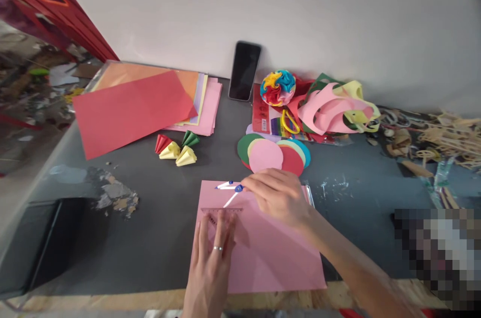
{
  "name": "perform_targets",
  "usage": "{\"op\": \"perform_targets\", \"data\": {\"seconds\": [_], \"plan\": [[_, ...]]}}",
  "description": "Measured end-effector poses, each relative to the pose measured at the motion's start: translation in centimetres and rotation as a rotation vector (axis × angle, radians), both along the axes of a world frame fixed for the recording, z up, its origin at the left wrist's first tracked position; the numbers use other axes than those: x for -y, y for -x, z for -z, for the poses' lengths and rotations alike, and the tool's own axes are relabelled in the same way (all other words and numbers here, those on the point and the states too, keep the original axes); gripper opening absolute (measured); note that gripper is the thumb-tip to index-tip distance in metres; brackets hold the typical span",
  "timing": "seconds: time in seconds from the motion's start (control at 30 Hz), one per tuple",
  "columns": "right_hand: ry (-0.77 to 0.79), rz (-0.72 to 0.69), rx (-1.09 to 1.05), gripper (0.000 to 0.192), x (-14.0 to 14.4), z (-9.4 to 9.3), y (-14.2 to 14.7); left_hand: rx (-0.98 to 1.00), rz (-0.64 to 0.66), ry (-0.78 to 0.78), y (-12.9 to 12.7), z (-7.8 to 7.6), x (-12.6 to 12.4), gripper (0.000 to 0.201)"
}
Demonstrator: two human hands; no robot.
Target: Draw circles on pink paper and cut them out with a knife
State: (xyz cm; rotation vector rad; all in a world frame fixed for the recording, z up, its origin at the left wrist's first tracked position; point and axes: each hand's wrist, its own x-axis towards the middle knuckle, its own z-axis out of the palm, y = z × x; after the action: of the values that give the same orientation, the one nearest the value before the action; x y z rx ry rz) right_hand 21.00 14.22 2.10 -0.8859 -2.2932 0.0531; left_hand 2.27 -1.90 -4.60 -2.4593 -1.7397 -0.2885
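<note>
A pink paper sheet (270, 258) lies on the dark table in front of me. My left hand (212, 263), with a ring on one finger, presses flat on a clear ruler (221, 215) lying on the sheet. My right hand (280, 195) holds a blue and white drawing compass (231, 192) by its top, its legs spread over the ruler. Just beyond the sheet lies a fan of cut paper circles (272, 153) in green, pink, red and blue.
A stack of coloured paper (131, 105) lies at the back left, with small folded paper cones (176, 148) beside it. A phone (244, 71) leans on the wall. A paper flower ball (278, 87), curled paper scraps (334, 107) and wooden parts (443, 140) fill the right.
</note>
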Motion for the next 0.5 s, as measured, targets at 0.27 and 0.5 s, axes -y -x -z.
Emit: {"op": "perform_targets", "data": {"seconds": [0.27, 0.5], "plan": [[-0.176, 0.061, 0.132, 0.014, 4.1, -0.3, -1.7, -0.002, -0.016, -0.002, -0.1, -0.4, 0.0, 0.068], [-0.263, -0.016, 0.377, 0.012, 6.9, -1.9, -1.5, 0.029, 0.039, -0.015, 1.1, 0.1, 0.1, 0.063]]}}
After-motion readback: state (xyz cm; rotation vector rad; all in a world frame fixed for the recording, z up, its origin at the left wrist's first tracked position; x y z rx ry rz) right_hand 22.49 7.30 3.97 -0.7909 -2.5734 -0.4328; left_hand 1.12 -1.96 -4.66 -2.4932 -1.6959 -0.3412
